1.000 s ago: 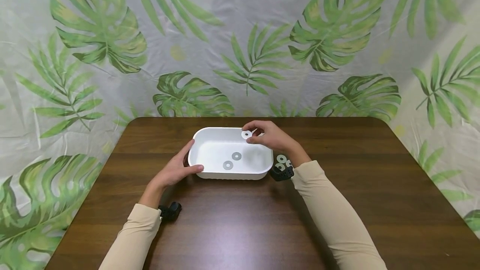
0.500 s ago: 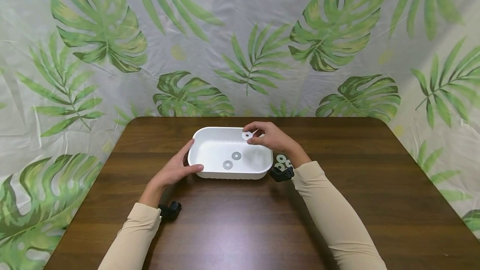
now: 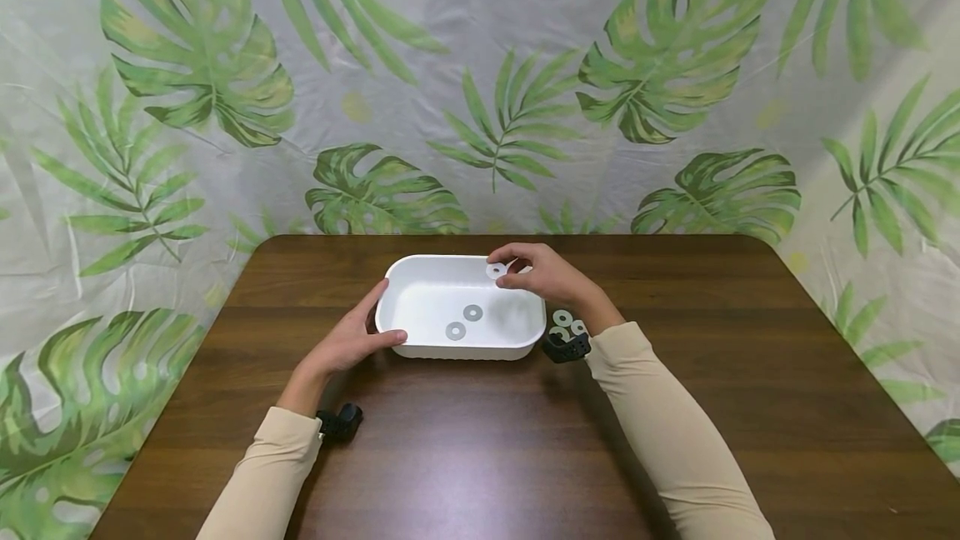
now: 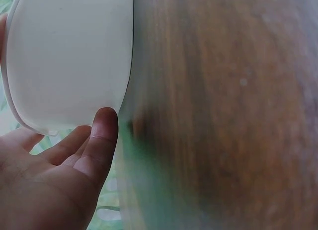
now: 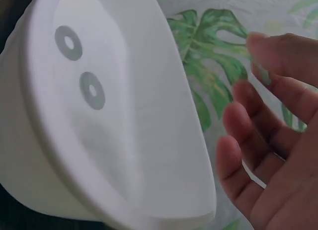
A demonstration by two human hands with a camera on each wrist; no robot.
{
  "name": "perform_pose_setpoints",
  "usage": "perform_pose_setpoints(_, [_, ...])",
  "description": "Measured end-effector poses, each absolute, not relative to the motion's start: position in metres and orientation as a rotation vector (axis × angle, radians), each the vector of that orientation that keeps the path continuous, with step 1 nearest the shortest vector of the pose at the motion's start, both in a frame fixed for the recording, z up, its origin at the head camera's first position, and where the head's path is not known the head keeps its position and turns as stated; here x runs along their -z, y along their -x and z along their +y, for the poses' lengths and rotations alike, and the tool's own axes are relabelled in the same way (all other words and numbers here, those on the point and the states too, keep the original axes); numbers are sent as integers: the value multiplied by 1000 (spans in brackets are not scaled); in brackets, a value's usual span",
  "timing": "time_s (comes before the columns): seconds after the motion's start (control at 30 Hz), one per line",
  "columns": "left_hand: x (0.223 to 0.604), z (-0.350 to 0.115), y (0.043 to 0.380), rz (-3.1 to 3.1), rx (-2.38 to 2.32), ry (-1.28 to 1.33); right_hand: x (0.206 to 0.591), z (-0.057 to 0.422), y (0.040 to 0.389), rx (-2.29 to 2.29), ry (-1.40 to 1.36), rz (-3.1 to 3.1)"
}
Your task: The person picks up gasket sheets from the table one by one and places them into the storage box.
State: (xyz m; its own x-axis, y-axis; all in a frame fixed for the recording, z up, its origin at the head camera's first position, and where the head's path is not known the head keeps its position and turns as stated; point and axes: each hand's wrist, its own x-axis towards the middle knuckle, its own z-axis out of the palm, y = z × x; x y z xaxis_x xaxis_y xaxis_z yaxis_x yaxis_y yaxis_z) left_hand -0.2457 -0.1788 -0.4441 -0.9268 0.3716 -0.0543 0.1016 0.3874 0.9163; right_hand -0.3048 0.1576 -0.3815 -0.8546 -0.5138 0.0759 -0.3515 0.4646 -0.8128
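Note:
A white rectangular tub [image 3: 420,294] with rounded corners stands on the table, two flat grey washers [image 3: 455,331] lying on its floor. My left hand [image 3: 351,342] grips the tub's left end, thumb at the near rim and a finger farther back along the side; in the left wrist view the tub's wall [image 4: 69,66] rests against the fingers. Over the far right part of the tub, my right hand [image 3: 543,275] pinches a pale washer [image 3: 495,271] between thumb and forefinger. From the right wrist, only a thin edge of that washer shows between the fingertips.
Several loose washers [image 3: 562,318] lie on the brown wooden table [image 3: 465,440], just right of the tub and partly hidden by the right wrist's black strap [image 3: 566,347]. A leaf-patterned cloth [image 3: 495,107] hangs behind the table's far edge.
My right hand has shifted very slightly to the right with the washer still pinched. The left hand, the tub and the washers inside look unchanged.

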Motion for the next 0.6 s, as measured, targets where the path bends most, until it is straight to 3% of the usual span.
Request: perform_pose_setpoints(0.6, [442, -179, 244, 2395, -1555, -409, 372, 189, 287, 1338, 690, 2550])
